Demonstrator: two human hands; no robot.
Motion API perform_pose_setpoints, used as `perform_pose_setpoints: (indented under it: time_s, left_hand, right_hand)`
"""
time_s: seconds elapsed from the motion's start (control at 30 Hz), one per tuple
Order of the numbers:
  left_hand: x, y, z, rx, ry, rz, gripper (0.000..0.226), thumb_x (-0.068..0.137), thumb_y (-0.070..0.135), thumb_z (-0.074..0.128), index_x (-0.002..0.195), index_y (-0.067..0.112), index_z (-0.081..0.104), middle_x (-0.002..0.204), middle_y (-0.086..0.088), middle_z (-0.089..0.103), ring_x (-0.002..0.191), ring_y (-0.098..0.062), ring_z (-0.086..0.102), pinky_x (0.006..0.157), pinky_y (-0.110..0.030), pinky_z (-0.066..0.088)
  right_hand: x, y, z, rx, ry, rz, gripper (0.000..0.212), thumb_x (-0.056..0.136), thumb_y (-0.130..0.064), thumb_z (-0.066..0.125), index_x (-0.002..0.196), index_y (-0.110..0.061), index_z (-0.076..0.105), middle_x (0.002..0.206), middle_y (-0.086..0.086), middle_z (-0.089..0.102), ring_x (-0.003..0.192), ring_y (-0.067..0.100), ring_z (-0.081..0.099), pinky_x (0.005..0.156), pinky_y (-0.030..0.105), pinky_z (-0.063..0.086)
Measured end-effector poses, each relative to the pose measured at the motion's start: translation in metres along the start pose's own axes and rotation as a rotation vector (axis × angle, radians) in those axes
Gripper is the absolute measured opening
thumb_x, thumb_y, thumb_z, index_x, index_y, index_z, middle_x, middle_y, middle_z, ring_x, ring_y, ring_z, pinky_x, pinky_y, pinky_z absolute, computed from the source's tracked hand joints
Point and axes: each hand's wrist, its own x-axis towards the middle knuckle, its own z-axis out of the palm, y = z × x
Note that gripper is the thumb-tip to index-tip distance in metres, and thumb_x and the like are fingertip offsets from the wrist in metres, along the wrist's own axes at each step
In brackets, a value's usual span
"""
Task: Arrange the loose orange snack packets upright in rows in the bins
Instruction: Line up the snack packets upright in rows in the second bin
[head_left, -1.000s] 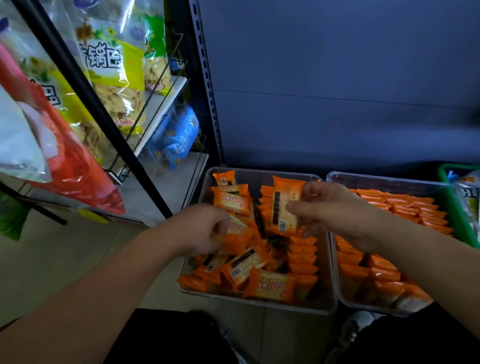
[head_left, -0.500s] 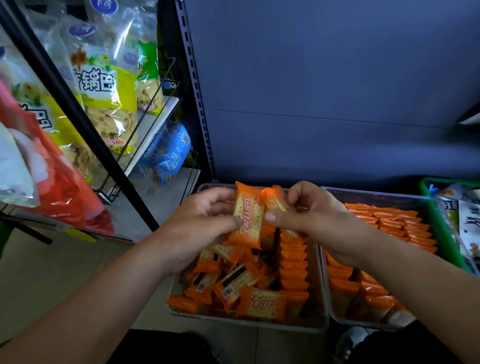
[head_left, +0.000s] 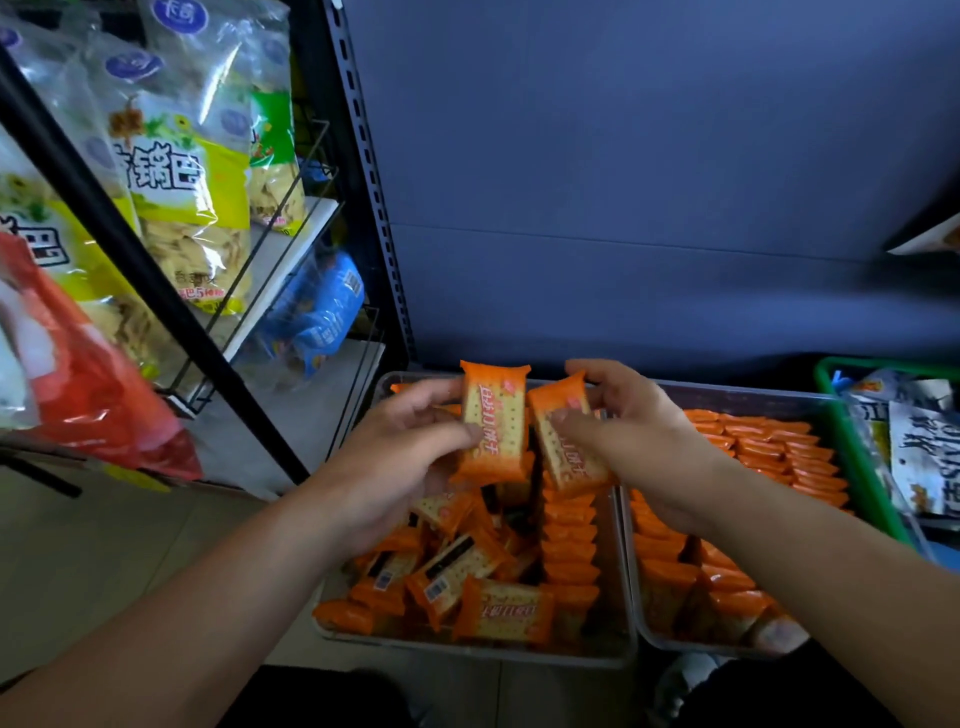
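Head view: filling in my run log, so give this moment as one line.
left hand: holds upright packet | right hand: holds tilted packet | left bin: loose pile, one row | right bin: rows

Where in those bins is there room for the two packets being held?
A narrow bare strip in the left bin, between the upright row and its right wall. The loose pile crowds its left side; the right bin looks packed.
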Motion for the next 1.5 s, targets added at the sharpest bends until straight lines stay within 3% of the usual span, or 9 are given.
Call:
perform_pose_setpoints:
  time_s: [0.1, 0.23, 0.37, 0.6, 0.87, 1.03, 1.17, 1.3, 1.5]
  left_hand:
    - [0.003, -0.005, 0.012, 0.132, -0.027, -0.005, 0.027, 0.096, 0.003, 0.069, 0.118, 0.017, 0.071, 0.104, -0.006, 0.079, 0.097, -0.026, 0.076, 0.073, -0.036, 0.062]
    - [0.007, -0.014, 0.026, 0.194, -0.044, 0.025, 0.024, 0.092, 0.002, 0.074, 0.113, 0.013, 0.073, 0.098, -0.003, 0.08, 0.091, -0.023, 0.077, 0.07, -0.029, 0.063]
    - [0.014, -0.019, 0.034, 0.254, -0.134, 0.085, 0.021, 0.091, 0.007, 0.078, 0.104, 0.023, 0.074, 0.087, 0.004, 0.075, 0.082, -0.016, 0.075, 0.071, -0.031, 0.062]
    - [0.053, -0.033, -0.047, 1.464, -0.289, 0.12, 0.056, 0.088, 0.032, 0.077, 0.142, 0.033, 0.06, 0.144, 0.006, 0.055, 0.137, -0.018, 0.048, 0.112, -0.035, 0.044]
    - [0.055, -0.057, -0.065, 1.44, -0.226, 0.188, 0.053, 0.084, 0.039, 0.08, 0.134, 0.025, 0.068, 0.128, 0.0, 0.065, 0.12, -0.022, 0.058, 0.1, -0.035, 0.049]
    - [0.061, -0.044, -0.065, 1.374, 0.099, 0.326, 0.05, 0.082, 0.059, 0.073, 0.116, 0.021, 0.072, 0.106, 0.001, 0.072, 0.099, -0.021, 0.065, 0.081, -0.044, 0.057]
    - [0.083, -0.037, -0.068, 1.555, 0.253, 0.34, 0.044, 0.088, 0.054, 0.069, 0.119, 0.024, 0.07, 0.112, -0.001, 0.068, 0.112, -0.027, 0.06, 0.084, -0.04, 0.053]
    - [0.094, -0.031, -0.066, 1.685, 0.253, 0.222, 0.045, 0.089, 0.045, 0.069, 0.13, 0.026, 0.063, 0.135, -0.002, 0.054, 0.131, -0.03, 0.045, 0.1, -0.045, 0.041]
    - [0.095, -0.051, -0.022, 1.439, 0.032, 0.446, 0.05, 0.089, 0.044, 0.073, 0.129, 0.016, 0.067, 0.126, -0.005, 0.061, 0.122, -0.028, 0.056, 0.099, -0.04, 0.049]
  right_hand:
    - [0.006, 0.007, -0.001, 0.085, 0.03, 0.088, 0.039, 0.084, -0.026, 0.078, 0.118, -0.039, 0.065, 0.118, 0.004, 0.07, 0.105, 0.027, 0.073, 0.093, 0.058, 0.06]
    - [0.004, 0.004, -0.003, 0.298, -0.06, 0.21, 0.023, 0.101, -0.025, 0.06, 0.12, -0.014, 0.068, 0.114, 0.019, 0.074, 0.098, 0.036, 0.076, 0.075, 0.048, 0.063]
    - [0.0, 0.01, -0.009, 0.172, -0.111, 0.161, 0.035, 0.088, -0.029, 0.083, 0.117, -0.017, 0.068, 0.101, 0.007, 0.08, 0.092, 0.027, 0.079, 0.081, 0.048, 0.064]
    - [0.007, 0.021, -0.024, 0.006, -0.033, 0.186, 0.037, 0.08, -0.023, 0.089, 0.112, -0.025, 0.071, 0.102, -0.002, 0.08, 0.094, 0.017, 0.078, 0.091, 0.044, 0.06]
    - [0.018, 0.023, -0.022, -0.068, -0.034, 0.203, 0.058, 0.071, -0.034, 0.094, 0.122, -0.023, 0.068, 0.109, -0.001, 0.077, 0.103, 0.021, 0.074, 0.096, 0.049, 0.058]
    - [0.018, 0.021, -0.019, -0.056, -0.019, 0.182, 0.039, 0.078, -0.024, 0.09, 0.111, -0.024, 0.07, 0.096, -0.003, 0.079, 0.094, 0.018, 0.075, 0.086, 0.04, 0.058]
    - [0.017, 0.022, -0.016, -0.055, -0.019, 0.199, 0.037, 0.077, -0.024, 0.09, 0.109, -0.022, 0.072, 0.096, -0.002, 0.078, 0.092, 0.017, 0.075, 0.082, 0.037, 0.057]
    - [0.016, 0.022, -0.021, -0.056, -0.028, 0.212, 0.041, 0.076, -0.025, 0.091, 0.112, -0.022, 0.072, 0.096, -0.003, 0.081, 0.094, 0.019, 0.077, 0.093, 0.046, 0.059]
    - [0.015, 0.024, -0.045, -0.095, 0.012, 0.229, 0.046, 0.074, -0.024, 0.091, 0.116, -0.026, 0.07, 0.095, -0.004, 0.081, 0.091, 0.016, 0.077, 0.082, 0.038, 0.058]
